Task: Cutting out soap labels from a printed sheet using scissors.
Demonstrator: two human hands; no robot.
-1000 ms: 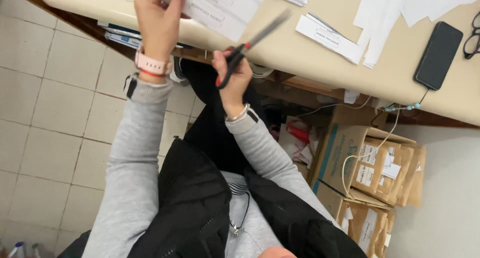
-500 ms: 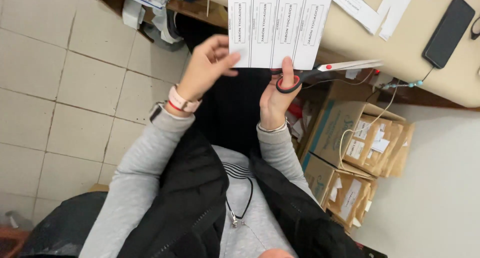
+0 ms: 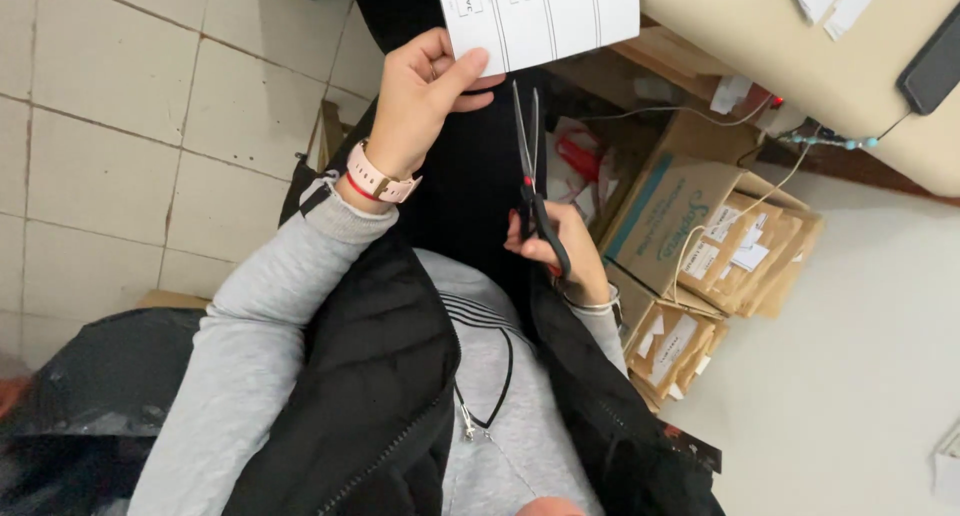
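Observation:
My left hand [image 3: 425,91], with a pink watch on its wrist, pinches the lower left corner of a white printed sheet of paper [image 3: 560,16] held up in front of me. My right hand [image 3: 565,246] grips a pair of scissors [image 3: 530,166] with red and black handles. The blades point up toward the sheet's lower edge, slightly apart, their tips just below the paper. Grey sleeves and a black vest fill the lower part of the view.
A beige desk [image 3: 800,56] runs along the top right, with a dark phone [image 3: 935,66] and loose papers on it. Cardboard boxes [image 3: 700,236] with labels stand under it, cables hanging over them. Tiled floor [image 3: 120,126] lies to the left, a black bag [image 3: 100,386] at the lower left.
The scissors have swung from lying sideways under the sheet to pointing up at its lower edge. My left hand has shifted its hold to the sheet's corner, and the view has closed in.

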